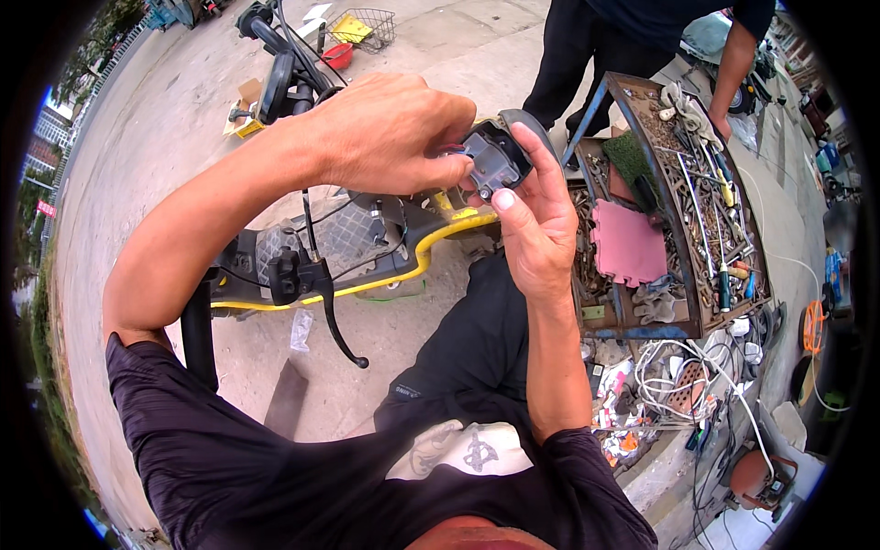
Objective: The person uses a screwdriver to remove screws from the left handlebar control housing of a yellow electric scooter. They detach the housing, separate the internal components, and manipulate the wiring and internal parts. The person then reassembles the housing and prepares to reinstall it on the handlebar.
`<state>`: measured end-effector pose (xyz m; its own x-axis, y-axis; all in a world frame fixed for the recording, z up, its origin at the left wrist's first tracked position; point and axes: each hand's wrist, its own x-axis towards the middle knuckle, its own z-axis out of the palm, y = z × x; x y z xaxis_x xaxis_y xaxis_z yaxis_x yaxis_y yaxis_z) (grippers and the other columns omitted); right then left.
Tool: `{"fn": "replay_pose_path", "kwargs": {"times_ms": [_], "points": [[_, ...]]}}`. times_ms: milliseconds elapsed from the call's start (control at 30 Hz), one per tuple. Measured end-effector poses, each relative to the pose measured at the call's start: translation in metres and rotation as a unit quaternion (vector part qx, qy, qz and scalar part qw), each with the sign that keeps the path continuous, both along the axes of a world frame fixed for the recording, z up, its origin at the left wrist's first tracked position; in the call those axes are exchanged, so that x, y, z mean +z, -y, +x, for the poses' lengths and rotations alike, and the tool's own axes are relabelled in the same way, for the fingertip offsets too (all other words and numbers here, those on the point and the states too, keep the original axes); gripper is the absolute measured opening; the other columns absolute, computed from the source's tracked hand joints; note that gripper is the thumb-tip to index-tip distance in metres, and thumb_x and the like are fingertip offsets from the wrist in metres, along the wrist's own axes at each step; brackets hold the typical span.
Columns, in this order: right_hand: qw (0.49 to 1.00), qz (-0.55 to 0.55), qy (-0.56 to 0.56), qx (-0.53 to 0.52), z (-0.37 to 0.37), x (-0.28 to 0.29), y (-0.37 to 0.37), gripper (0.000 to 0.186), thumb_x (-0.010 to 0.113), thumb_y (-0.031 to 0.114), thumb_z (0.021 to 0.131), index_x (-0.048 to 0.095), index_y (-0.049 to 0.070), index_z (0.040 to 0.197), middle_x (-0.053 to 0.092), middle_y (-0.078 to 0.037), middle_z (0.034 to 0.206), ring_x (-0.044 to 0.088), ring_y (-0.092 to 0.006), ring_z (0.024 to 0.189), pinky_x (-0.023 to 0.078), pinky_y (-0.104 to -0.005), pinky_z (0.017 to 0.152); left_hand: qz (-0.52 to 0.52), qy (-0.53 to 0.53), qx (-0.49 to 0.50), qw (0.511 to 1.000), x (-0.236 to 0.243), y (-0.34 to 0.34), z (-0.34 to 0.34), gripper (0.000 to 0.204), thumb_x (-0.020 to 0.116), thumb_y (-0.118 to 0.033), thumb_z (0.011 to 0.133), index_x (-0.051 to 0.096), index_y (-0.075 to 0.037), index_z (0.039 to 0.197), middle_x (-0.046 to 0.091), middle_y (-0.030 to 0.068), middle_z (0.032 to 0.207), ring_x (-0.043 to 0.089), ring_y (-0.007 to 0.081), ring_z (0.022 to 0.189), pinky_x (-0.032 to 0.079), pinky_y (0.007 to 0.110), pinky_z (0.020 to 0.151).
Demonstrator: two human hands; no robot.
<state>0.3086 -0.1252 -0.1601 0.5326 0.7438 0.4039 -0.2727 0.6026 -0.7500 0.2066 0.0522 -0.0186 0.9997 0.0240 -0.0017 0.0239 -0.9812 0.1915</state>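
Note:
My left hand (408,137) is curled at the near side of a dark plastic housing (510,130), its thumb pressed on a grey inner piece (490,165). My right hand (536,220) holds the housing from the right, thumb at its lower edge and fingers raised along its side. Below them is a yellow-and-black scooter body (431,238) with a grey patterned footboard (357,229). A black brake lever and switch assembly (298,280) hangs left of centre on cables.
A metal tool cart (683,325) stands at right with tools and a pink foam mat (628,243). Another person's legs (573,55) and hand (720,124) are beside it. A wire basket (376,27), red bowl (337,57) and tangled white cables (669,376) lie around.

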Motion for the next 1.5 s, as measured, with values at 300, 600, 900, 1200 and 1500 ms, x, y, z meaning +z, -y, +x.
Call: {"fn": "replay_pose_path", "kwargs": {"times_ms": [300,600,900,1200,1500], "points": [[1.0,0.013,-0.001,-0.005,-0.003,-0.004,0.001,0.065,0.062,0.002,0.101,0.037,0.0,0.161,0.064,-0.02,0.139,0.07,-0.0276,0.118,0.058,-0.0384,0.101,-0.099,-0.038,0.014,0.994,0.002,-0.003,0.003,0.035,0.068,-0.032,0.093,0.053,-0.001,0.086,0.056,0.0131,0.063,0.057,0.0293,0.06,0.045,0.044,0.061],[0.998,0.018,-0.055,0.012,-0.001,-0.003,0.005,0.064,0.058,-0.002,0.1,0.037,0.001,0.16,0.063,-0.021,0.139,0.071,-0.0307,0.117,0.061,-0.0395,0.102,-0.165,-0.059,0.0,0.984,0.006,-0.002,0.001,0.021,0.07,-0.018,0.094,0.062,0.001,0.099,0.067,0.0093,0.075,0.066,0.0208,0.071,0.055,0.037,0.069],[0.998,0.022,-0.058,0.018,-0.001,-0.004,0.003,0.061,0.055,-0.005,0.1,0.039,0.0,0.159,0.056,-0.019,0.148,0.065,-0.0277,0.124,0.059,-0.04,0.1,-0.174,-0.05,-0.016,0.983,0.007,-0.007,-0.001,0.014,0.066,-0.008,0.095,0.066,0.002,0.105,0.074,0.0102,0.082,0.072,0.0185,0.077,0.058,0.034,0.072],[0.996,0.004,-0.086,0.032,-0.004,-0.002,0.001,0.062,0.058,-0.002,0.101,0.038,0.001,0.159,0.057,-0.02,0.147,0.069,-0.0314,0.119,0.061,-0.0411,0.097,-0.149,-0.065,-0.021,0.987,0.011,-0.011,-0.001,0.015,0.06,-0.009,0.1,0.066,0.002,0.108,0.076,0.0123,0.082,0.076,0.0218,0.08,0.057,0.037,0.073],[0.986,0.016,-0.149,0.073,0.002,-0.002,0.003,0.06,0.063,0.009,0.104,0.039,0.001,0.159,0.065,-0.022,0.134,0.074,-0.0309,0.108,0.063,-0.0378,0.093,-0.08,-0.014,-0.023,0.996,0.009,-0.011,-0.001,0.017,0.064,-0.014,0.1,0.066,0.002,0.108,0.074,0.0132,0.081,0.075,0.0258,0.078,0.056,0.038,0.073]]}}
